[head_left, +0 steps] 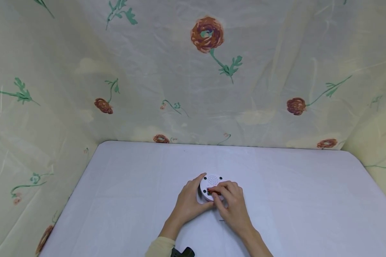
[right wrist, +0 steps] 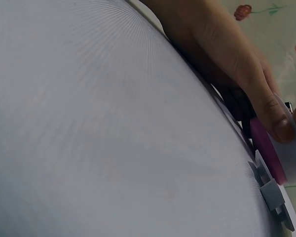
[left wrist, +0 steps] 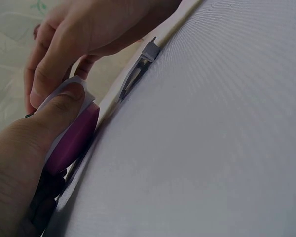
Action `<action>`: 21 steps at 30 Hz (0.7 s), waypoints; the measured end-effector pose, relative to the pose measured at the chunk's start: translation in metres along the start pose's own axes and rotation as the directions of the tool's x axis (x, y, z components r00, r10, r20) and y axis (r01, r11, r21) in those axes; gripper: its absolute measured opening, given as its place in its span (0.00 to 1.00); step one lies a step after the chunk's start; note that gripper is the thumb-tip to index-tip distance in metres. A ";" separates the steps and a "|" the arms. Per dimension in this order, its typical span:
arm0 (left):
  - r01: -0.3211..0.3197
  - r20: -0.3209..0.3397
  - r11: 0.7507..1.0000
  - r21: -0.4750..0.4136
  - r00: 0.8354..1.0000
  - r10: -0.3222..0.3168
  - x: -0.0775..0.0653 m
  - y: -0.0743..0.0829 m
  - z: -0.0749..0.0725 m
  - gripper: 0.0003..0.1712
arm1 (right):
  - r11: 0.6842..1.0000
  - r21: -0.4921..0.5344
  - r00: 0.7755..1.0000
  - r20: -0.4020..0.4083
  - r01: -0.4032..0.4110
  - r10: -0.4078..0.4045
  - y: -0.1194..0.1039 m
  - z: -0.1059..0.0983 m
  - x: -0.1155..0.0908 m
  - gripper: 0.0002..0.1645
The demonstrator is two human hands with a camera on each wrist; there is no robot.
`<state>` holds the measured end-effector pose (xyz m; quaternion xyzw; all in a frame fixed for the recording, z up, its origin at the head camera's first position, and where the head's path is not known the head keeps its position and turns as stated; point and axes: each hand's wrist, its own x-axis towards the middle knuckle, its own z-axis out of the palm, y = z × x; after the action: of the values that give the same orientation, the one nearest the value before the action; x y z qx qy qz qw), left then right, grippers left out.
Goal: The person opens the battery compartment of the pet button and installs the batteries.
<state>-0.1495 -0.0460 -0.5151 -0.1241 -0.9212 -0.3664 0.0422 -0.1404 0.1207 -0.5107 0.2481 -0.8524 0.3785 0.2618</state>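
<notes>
A round white device (head_left: 213, 180) with speaker holes, several dark feet and a purple side (left wrist: 78, 139) is held bottom up and tilted just over the white table. My left hand (head_left: 188, 202) grips it from the left, thumb on the near edge and fingers round the far side. Over its battery compartment (head_left: 209, 193) is my right hand (head_left: 233, 204), index finger and thumb curled at a small reddish-dark battery. The fingers hide much of the battery. On the table below lies a small pale plastic cover (right wrist: 273, 194), seen also in the left wrist view.
The white tabletop (head_left: 132, 189) stretches out on both sides of the hands. Flower-printed curtain cloth (head_left: 254, 117) hangs behind it and along the sides. A black strap with a camera (head_left: 183, 252) sits on the left wrist.
</notes>
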 end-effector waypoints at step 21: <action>-0.001 -0.014 1.000 0.024 1.000 0.001 -0.001 0.001 0.004 0.52 | 0.824 0.226 0.854 0.164 -0.520 0.494 -0.005 0.004 0.001 0.46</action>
<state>-0.1485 -0.0425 -0.5170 -0.1214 -0.9251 -0.3564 0.0503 -0.1395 0.1145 -0.5098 0.0635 -0.8417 0.5311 0.0743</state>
